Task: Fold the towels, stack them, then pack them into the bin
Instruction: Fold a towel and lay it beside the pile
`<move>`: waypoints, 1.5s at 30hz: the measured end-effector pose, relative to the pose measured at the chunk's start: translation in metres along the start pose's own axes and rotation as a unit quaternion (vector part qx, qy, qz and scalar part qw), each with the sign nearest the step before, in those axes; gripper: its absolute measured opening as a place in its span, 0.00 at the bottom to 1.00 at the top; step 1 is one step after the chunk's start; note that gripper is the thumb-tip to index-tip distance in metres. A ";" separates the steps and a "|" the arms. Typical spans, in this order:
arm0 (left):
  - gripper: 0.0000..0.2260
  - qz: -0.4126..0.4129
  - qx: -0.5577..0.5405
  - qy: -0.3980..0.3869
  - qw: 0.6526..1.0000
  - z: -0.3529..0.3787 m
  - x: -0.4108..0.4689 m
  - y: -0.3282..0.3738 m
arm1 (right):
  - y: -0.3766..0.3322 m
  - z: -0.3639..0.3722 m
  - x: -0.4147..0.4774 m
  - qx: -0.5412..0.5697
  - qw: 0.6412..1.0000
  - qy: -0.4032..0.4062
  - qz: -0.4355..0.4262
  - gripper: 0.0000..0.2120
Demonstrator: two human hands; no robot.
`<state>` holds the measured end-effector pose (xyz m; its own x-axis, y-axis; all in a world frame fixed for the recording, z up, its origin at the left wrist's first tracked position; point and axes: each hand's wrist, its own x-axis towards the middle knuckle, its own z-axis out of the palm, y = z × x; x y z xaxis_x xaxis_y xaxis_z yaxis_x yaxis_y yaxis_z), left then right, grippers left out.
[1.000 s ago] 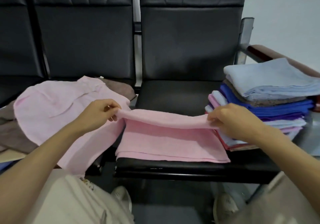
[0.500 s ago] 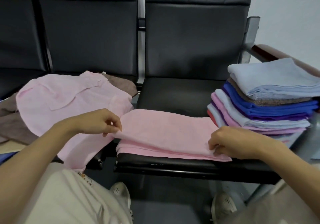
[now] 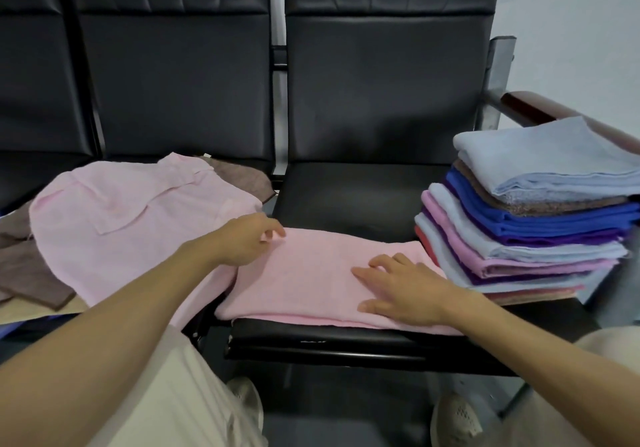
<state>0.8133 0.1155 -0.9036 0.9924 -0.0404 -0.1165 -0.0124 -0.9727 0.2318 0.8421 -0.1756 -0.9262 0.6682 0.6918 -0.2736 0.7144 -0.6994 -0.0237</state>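
A folded pink towel (image 3: 311, 273) lies flat along the front of the black seat (image 3: 346, 197). My left hand (image 3: 242, 239) hovers at the towel's left end, fingers loosely apart, holding nothing. My right hand (image 3: 401, 287) rests palm down on the towel's right half with fingers spread. To the right stands a stack of several folded towels (image 3: 519, 232), light blue on top, then brown, blue, purple and pink layers. An unfolded pale pink towel (image 3: 131, 225) lies spread on the left seat over brown towels (image 3: 31, 273). No bin is in view.
Black seat backs (image 3: 381, 83) rise behind the seats. A wooden armrest (image 3: 533, 107) on a metal post stands at the right, behind the stack. My knees and shoes (image 3: 453, 419) are below the seat's front edge.
Both hands brought the towel's far edge forward over the near half and let go. The right hand now lies flat on the towel; the left has opened beside it.
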 end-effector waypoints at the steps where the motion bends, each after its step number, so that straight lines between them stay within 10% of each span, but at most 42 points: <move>1: 0.20 0.002 0.004 -0.008 1.000 0.004 0.009 -0.001 | 0.002 0.002 -0.001 0.002 1.000 -0.004 0.002 0.31; 5: 0.28 -0.047 0.021 -0.079 0.996 0.014 0.035 -0.007 | 0.013 0.002 -0.009 0.028 0.999 -0.022 -0.006 0.32; 12: 0.14 -0.105 0.004 -0.050 0.993 0.006 0.021 -0.009 | 0.018 0.000 -0.014 0.062 0.998 -0.029 0.004 0.37; 22: 0.03 -0.085 -0.401 -0.072 0.909 -0.010 -0.032 -0.022 | 0.020 -0.001 -0.010 0.075 0.995 -0.053 0.031 0.40; 29: 0.04 -0.104 -0.482 0.031 0.869 -0.015 -0.043 -0.027 | -0.001 0.000 0.001 0.088 0.996 -0.017 -0.006 0.44; 38: 0.14 -0.171 -0.366 0.139 0.904 -0.027 -0.046 -0.035 | 0.016 -0.017 0.021 0.165 0.950 0.249 0.092 0.08; 45: 0.08 -0.129 -0.356 0.145 0.914 -0.033 -0.032 0.006 | 0.019 -0.005 0.028 0.404 0.884 0.108 0.209 0.09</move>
<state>0.7854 0.1182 -0.8663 0.9433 0.3315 -0.0181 0.2062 -0.5423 0.8145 0.8750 -0.1688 -0.9297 0.9252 0.2995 -0.2331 0.0720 -0.7417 -0.6669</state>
